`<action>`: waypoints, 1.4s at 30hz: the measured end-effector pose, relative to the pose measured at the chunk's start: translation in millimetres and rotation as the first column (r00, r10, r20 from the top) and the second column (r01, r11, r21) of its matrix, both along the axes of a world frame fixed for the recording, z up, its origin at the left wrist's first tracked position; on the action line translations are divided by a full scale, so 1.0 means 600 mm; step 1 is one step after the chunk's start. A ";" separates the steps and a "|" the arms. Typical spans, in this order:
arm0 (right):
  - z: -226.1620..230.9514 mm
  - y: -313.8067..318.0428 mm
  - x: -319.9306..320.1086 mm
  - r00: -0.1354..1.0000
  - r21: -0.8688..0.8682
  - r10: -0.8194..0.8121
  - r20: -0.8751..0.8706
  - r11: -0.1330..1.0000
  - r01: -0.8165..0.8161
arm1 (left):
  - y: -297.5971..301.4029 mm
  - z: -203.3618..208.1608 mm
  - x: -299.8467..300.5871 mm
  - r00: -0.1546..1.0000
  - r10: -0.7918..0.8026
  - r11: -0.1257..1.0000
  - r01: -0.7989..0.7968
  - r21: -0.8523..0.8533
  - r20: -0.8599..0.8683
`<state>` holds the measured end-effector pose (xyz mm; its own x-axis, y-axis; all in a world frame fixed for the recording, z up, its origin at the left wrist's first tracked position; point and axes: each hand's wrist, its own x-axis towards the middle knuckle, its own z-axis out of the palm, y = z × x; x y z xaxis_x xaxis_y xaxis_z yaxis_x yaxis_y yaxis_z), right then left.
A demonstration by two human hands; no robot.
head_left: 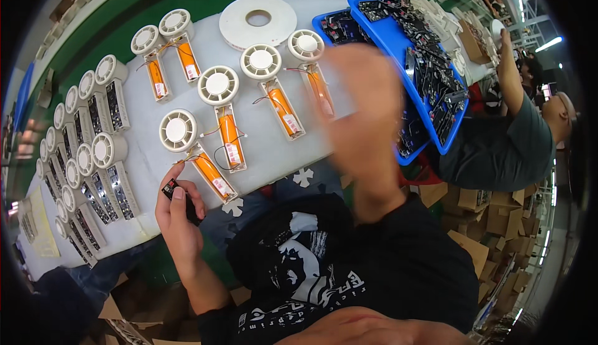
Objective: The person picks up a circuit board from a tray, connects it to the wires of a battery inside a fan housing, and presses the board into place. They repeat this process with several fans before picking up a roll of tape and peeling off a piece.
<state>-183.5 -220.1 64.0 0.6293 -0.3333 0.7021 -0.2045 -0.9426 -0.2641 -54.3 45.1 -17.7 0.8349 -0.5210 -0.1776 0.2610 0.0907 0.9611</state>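
My left hand is closed around a small black circuit board, held between thumb and fingers at the front edge of the table. Its index fingertip is beside the wire end of the nearest white handheld fan, whose open handle shows an orange battery cell. My right hand is smeared by motion over the right side of the table, so its fingers cannot be read. Just left of it lies another open fan with an orange cell. Several more such fans with loose wires lie between the hands.
Blue trays heaped with black circuit boards stand at the right. A white tape roll lies at the back. Rows of fans with boards in their handles fill the left side. Another person sits at the right, near cardboard boxes.
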 end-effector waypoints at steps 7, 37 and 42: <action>0.015 -0.134 -0.152 0.665 0.121 -0.541 -0.514 0.722 0.681 | -0.009 -0.014 0.024 0.992 -0.118 0.992 0.115 -0.054 -0.047; -0.008 -0.091 -0.166 0.889 -0.014 -0.262 -0.376 0.961 0.278 | -0.010 -0.017 0.021 0.995 -0.100 0.995 0.100 -0.031 -0.024; -0.006 -0.092 -0.144 0.892 -0.064 -0.266 -0.366 0.963 0.261 | -0.013 -0.015 0.017 0.993 -0.116 0.993 0.116 -0.024 0.010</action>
